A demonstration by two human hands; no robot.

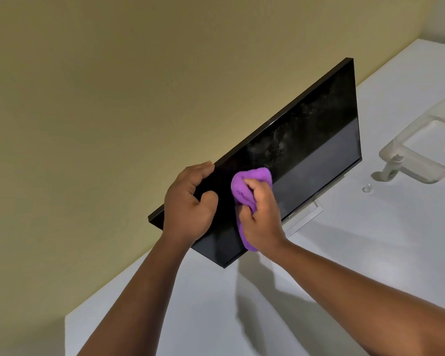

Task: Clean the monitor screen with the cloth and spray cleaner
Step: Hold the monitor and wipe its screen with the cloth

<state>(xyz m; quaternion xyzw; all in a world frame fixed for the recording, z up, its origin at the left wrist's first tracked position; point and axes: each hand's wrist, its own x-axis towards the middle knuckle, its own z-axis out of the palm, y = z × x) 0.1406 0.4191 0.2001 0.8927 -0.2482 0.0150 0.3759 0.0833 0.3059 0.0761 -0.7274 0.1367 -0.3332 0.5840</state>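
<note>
A black monitor (pixel 306 150) stands on a white table (pixel 267 304), its dark screen speckled with spray droplets along the upper part. My left hand (pixel 190 204) grips the monitor's top edge near its left corner, fingers over the rim and thumb on the screen. My right hand (pixel 261 214) presses a bunched purple cloth (pixel 249 183) flat against the screen's left part, just right of my left hand. A small spray bottle (pixel 392 167) stands on the table to the right of the monitor, beyond its far corner.
A clear plastic container (pixel 427 142) sits at the right, just behind the spray bottle. A small clear cap (pixel 367 188) lies on the table near the bottle. A yellowish wall (pixel 113 98) runs behind the monitor. The monitor's silver stand base (pixel 306 217) shows below the screen.
</note>
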